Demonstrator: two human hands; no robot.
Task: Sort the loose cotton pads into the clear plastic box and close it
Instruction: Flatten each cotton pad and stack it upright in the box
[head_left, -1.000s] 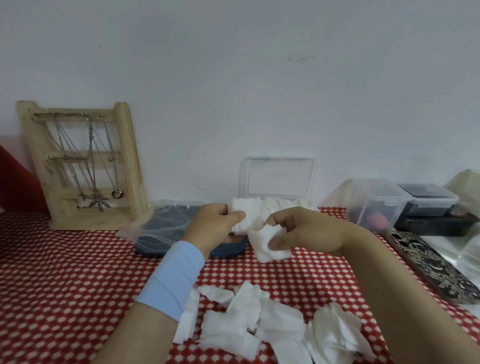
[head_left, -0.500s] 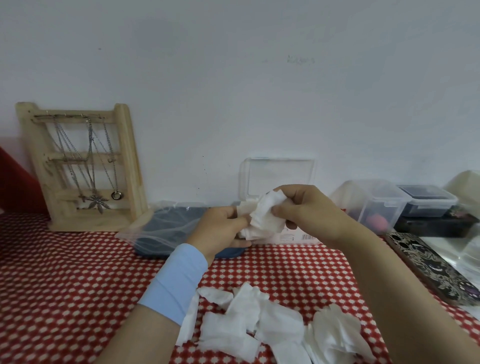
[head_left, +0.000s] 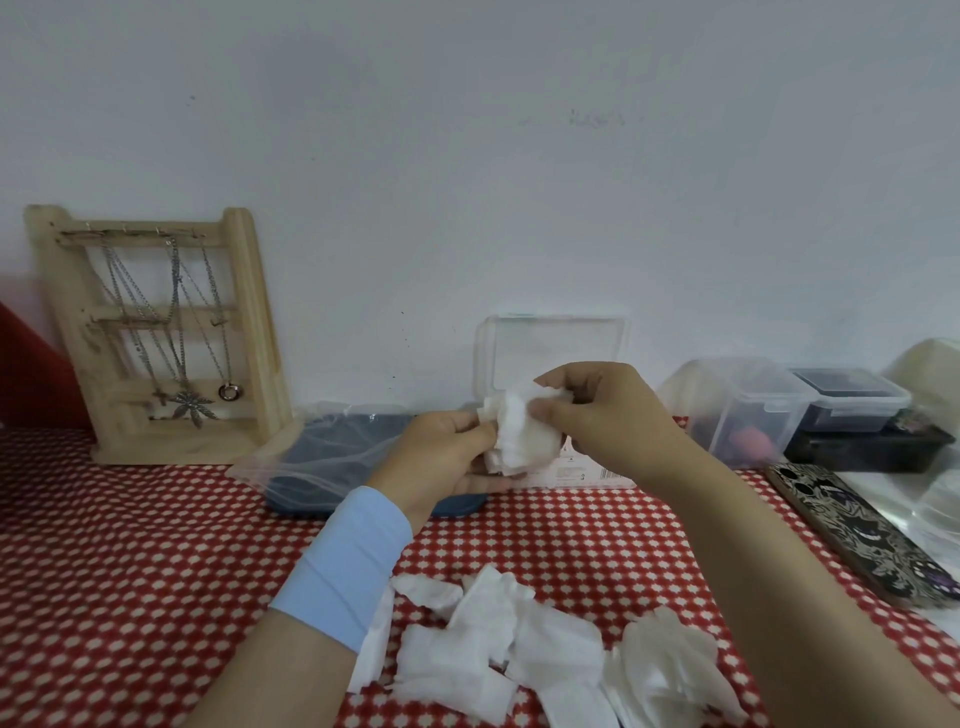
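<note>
The fingers (head_left: 470, 434) of the left hand (head_left: 441, 462) are curled round the lower left side of a small bundle of white, soft, squarish cotton pads (head_left: 517, 436), and the fingers (head_left: 550, 413) of the right hand (head_left: 605, 415) pinch its upper right edge, so both hands grip the one bundle in the air. It hangs just in front of the clear, rectangular plastic box (head_left: 589, 470). The box's hinged lid (head_left: 553, 348) stands upright against the wall behind, so the box is open. Its base is mostly hidden by the hands, and only a strip of its front with a printed label shows. The box thus lies straight beyond the fingers and a little lower, its long axis running left to right, while the bundle stands roughly upright, layered edges toward the left hand. The right hand sits squarely before the opening and looks the nearer; the left is at the box's left front corner. The coming move is probably a short push away and down. The pads look thin, limp and slightly crumpled, so they may well splay if released unevenly. Many more loose white pads (head_left: 493, 639) lie heaped on the red-and-white patterned table (head_left: 130, 571), well apart from the box on the person's side. A dark blue flat case in clear wrap (head_left: 337, 457) lies just left of the box.
</note>
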